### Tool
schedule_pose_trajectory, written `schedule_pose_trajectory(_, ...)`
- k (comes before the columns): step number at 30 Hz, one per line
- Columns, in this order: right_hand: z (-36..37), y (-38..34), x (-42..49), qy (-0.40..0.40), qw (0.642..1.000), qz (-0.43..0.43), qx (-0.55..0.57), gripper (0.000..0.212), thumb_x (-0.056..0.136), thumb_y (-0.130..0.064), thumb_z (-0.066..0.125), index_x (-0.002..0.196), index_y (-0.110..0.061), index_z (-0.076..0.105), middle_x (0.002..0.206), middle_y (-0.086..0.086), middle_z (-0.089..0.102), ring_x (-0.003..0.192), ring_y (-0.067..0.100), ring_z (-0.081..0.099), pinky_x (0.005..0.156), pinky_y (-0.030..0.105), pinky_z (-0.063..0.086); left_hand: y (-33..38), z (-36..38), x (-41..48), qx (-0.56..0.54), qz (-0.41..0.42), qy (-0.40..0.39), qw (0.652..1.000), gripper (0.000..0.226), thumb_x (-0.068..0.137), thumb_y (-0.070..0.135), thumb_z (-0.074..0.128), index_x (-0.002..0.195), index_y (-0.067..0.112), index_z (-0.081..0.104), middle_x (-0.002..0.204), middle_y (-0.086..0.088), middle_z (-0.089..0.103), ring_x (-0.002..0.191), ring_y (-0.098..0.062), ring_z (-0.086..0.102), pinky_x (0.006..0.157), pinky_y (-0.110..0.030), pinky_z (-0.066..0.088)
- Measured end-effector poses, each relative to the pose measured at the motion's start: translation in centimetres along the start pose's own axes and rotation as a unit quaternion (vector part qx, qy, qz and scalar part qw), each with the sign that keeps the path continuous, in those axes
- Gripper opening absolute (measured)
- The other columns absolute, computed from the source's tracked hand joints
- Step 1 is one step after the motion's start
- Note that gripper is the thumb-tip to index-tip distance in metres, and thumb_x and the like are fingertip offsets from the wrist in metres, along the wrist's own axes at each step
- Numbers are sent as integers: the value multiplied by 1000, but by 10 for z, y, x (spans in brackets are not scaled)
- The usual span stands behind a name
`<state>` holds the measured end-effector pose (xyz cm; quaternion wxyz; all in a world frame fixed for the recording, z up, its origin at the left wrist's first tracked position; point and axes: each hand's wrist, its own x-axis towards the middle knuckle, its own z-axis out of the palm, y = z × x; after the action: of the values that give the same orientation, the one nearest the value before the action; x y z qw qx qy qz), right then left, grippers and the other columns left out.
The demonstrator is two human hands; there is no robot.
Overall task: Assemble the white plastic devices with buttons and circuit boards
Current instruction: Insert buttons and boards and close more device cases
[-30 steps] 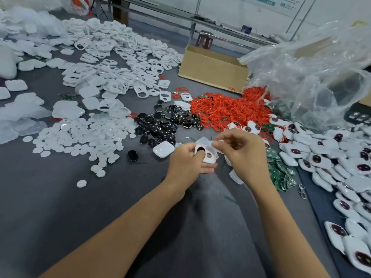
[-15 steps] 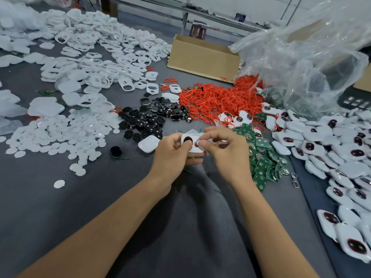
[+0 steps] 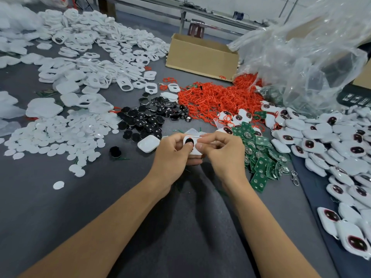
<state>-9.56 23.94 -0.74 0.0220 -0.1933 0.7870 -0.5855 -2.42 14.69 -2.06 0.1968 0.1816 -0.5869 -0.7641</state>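
Observation:
A white plastic device shell (image 3: 193, 151) with a black round button in its upper opening sits between both hands at the table's middle. My left hand (image 3: 172, 157) grips its left side, thumb on the black button. From the right, my right hand (image 3: 222, 151) pinches the shell's right edge with curled fingers. Green circuit boards (image 3: 261, 157) lie heaped just right of my right hand. Black buttons (image 3: 152, 119) are piled behind my left hand. A white shell half (image 3: 148, 144) lies beside my left hand.
White discs (image 3: 56, 137) and white frames (image 3: 96, 57) cover the left of the grey table. Red rings (image 3: 218, 99) lie behind the hands, near a cardboard box (image 3: 200, 57) and a clear plastic bag (image 3: 301, 57). Assembled white devices (image 3: 331, 141) fill the right side.
The view has shifted so the piles sit lower and further right. Both hands stay on the shell; my left thumb has come onto the black button, and my right fingers closed on the right edge.

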Motion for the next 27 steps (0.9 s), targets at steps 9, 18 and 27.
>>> schedule_pose_trajectory(9,-1,0,-1,-13,997,-19,-74,31,72,-7,78,88,-22,56,73,-4,63,53,0,53,55,18,43,-1,-2,0,11,-1,-2,1000,16,96,-1,49,102,-2,64,91,-14,73,78,-22,72,72,-34,61)
schedule_pose_trajectory(18,-5,-6,-2,-77,993,-3,89,26,79,8,67,91,-15,60,75,1,60,57,1,51,57,16,45,7,-6,1,-78,-35,-17,996,17,88,1,63,103,-5,65,87,-18,72,69,-24,71,67,-28,60)
schedule_pose_trajectory(27,-11,-1,4,-39,997,-33,58,10,94,-10,56,90,-13,65,83,6,69,67,9,56,66,25,46,6,-4,3,-37,-32,27,998,13,92,-7,54,87,3,62,71,-10,71,57,-21,70,53,-22,56)
